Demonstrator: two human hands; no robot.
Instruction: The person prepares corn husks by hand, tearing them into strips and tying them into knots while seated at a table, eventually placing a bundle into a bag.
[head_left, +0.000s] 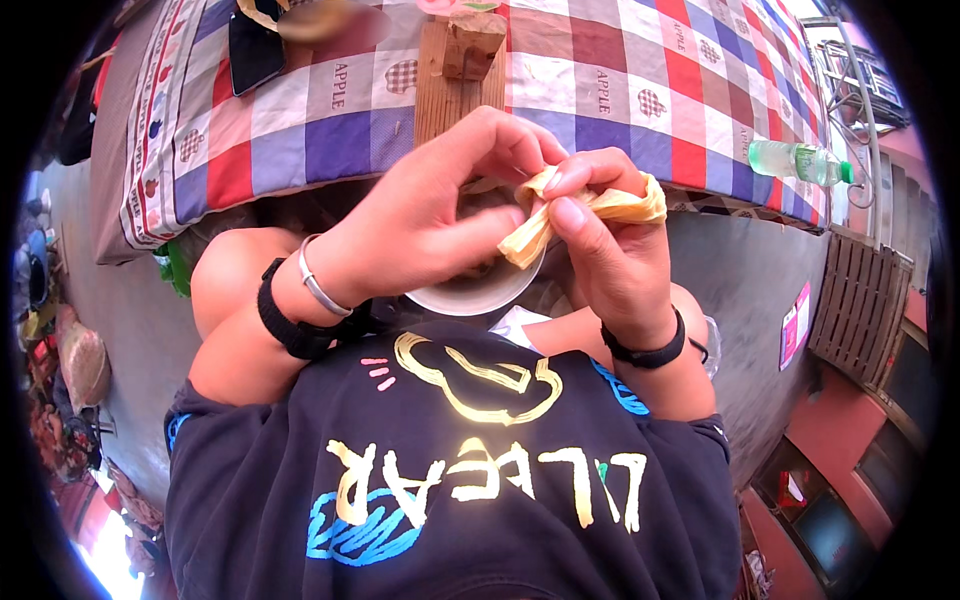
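Observation:
A pale yellow folded strip (622, 202), which looks like dried husk or leaf, is pinched between the thumb and fingers of my right hand (622, 247). One end of it points down toward my lap and the rest loops over to the right. My left hand (442, 202) is curved around the strip's left side, thumb and fingers apart. Its fingertips reach the strip, but whether they grip it is hidden. Below both hands, a whitish bowl (469, 304) sits between my knees, its contents mostly covered by my hands.
Ahead stands a table with a checked cloth (622, 56). On it are a wooden board (435, 94) with a wood block (472, 46), a black phone (256, 52), and, at the right edge, a plastic bottle (799, 163) lying on its side. A slatted wooden piece (859, 300) stands far right.

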